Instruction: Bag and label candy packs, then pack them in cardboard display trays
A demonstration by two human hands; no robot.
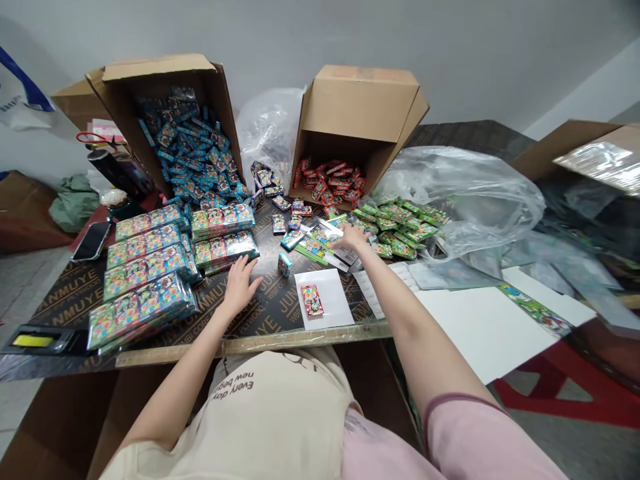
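Note:
My left hand [241, 285] rests with its fingers spread, its tips close to the front end of a stack of film-wrapped packs of small boxes [226, 250]. My right hand [351, 239] reaches out with fingers apart over green printed cards in clear plastic bags [320, 244]. Whether it touches them I cannot tell. Between my hands a small blue box [284, 264] stands upright on the dark tabletop. Nearer to me, a red small box [312, 301] lies on a white sheet [336, 299]. Green packets [400, 227] are heaped just beyond my right hand.
At the back stand a carton [227, 113] of blue boxes and a carton [360, 100] of red ones. More wrapped packs [143, 300] are stacked at left, beside a phone [91, 241] and a black tape dispenser [47, 341]. Clear plastic [480, 193] and white card [475, 327] lie at right.

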